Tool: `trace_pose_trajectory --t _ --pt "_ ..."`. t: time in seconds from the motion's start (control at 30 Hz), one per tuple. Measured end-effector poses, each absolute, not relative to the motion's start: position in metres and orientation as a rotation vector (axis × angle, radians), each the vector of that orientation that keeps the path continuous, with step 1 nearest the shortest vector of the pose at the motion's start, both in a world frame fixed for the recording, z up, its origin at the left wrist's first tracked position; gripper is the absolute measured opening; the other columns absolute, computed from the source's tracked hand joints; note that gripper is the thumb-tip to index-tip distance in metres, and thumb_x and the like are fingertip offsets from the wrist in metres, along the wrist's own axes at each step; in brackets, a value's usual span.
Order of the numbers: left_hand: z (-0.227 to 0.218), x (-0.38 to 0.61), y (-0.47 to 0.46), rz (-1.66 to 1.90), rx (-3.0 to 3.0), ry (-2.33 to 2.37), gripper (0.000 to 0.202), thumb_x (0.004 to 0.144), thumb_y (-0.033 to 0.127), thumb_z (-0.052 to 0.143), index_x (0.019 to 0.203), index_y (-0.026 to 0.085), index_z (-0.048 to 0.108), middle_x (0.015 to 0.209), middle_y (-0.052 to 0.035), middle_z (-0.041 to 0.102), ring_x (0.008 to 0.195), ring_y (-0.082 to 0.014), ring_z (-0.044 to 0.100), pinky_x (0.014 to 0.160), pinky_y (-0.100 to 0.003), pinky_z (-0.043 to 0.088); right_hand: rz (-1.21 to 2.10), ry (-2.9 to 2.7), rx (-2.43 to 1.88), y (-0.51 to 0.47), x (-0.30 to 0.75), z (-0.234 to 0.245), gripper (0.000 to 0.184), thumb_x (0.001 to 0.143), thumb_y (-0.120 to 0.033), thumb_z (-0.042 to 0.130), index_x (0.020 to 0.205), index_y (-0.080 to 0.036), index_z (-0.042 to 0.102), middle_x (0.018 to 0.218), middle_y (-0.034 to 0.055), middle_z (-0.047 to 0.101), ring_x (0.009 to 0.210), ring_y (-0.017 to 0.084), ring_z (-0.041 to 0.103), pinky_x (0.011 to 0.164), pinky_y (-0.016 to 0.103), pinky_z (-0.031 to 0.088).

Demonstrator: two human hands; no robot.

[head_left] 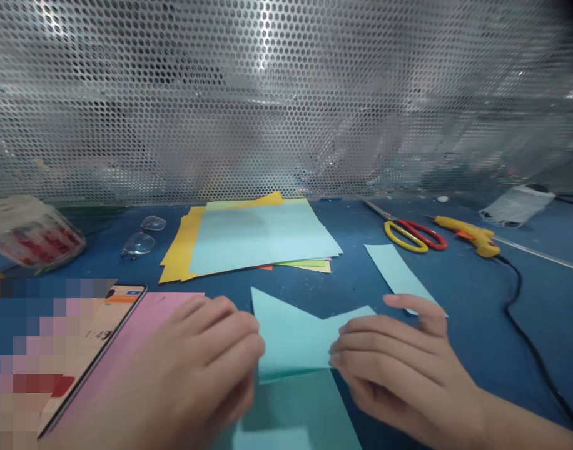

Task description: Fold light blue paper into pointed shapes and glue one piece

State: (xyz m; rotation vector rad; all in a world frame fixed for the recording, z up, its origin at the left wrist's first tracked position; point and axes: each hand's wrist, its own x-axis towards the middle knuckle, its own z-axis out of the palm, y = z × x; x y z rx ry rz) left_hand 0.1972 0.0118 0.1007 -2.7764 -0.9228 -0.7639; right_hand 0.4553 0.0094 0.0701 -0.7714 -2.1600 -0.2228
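Observation:
A light blue folded paper (296,340) lies on the blue table (474,294) close in front of me, with two pointed corners rising at its far side. My left hand (206,356) curls over the paper's left edge, fingers closed and pressing on it. My right hand (399,362) grips the right edge, fingers bent together and thumb stretched out behind. A narrow light blue strip (394,269) lies just beyond my right hand.
A stack of coloured sheets (253,237) sits in the middle. Scissors (408,231) and a yellow glue gun (469,234) with a black cord lie at right. Glasses (143,237), a plastic jar (30,234), a phone (96,344) and pink paper (136,331) are at left. A perforated metal screen (286,94) stands behind.

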Motion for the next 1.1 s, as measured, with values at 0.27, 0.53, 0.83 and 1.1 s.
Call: trace_pose_trajectory --t 0.27,0.53,0.83,1.1 --pt "0.1 0.201 0.011 -0.795 -2.865 -0.946 0.016 0.099 0.017 0.045 0.094 0.023 0.059 0.088 -0.0004 0.068 0.077 -0.0163 0.063 0.072 -0.028 0.049 -0.166 -2.165 -0.721 0.007 0.45 0.061 0.016 0.089 -0.009 0.06 0.088 -0.025 0.067 0.08 -0.0089 0.077 0.074 0.008 0.073 0.113 0.027 0.023" --pt "0.091 0.201 0.008 -0.669 -3.049 -0.808 0.026 0.106 0.02 0.039 0.093 0.022 0.061 0.076 0.0005 0.066 0.063 -0.0146 0.059 0.056 -0.024 0.045 -0.091 -2.112 -0.768 -0.002 0.44 0.06 0.02 0.087 -0.007 0.059 0.082 -0.025 0.065 0.073 -0.0106 0.074 0.065 0.007 0.069 0.1 0.027 0.033" --pt "0.075 0.2 -0.003 -0.623 -3.052 -0.988 0.03 0.094 0.005 0.039 0.074 0.02 0.057 0.068 0.0001 0.059 0.062 -0.0165 0.05 0.05 -0.028 0.033 0.014 -2.233 -0.84 -0.004 0.439 0.061 0.017 0.095 -0.013 0.057 0.086 -0.024 0.066 0.086 -0.0061 0.075 0.092 0.012 0.07 0.106 0.032 0.022" --pt "0.066 0.204 -0.01 -0.606 -3.285 -1.842 0.015 0.07 0.009 0.051 0.073 0.023 0.056 0.068 0.0066 0.052 0.06 -0.012 0.046 0.053 -0.022 0.031 0.252 -2.375 -0.72 -0.006 0.428 0.051 0.02 0.097 -0.011 0.05 0.09 -0.02 0.067 0.077 -0.0011 0.071 0.067 0.012 0.062 0.067 0.026 0.044"
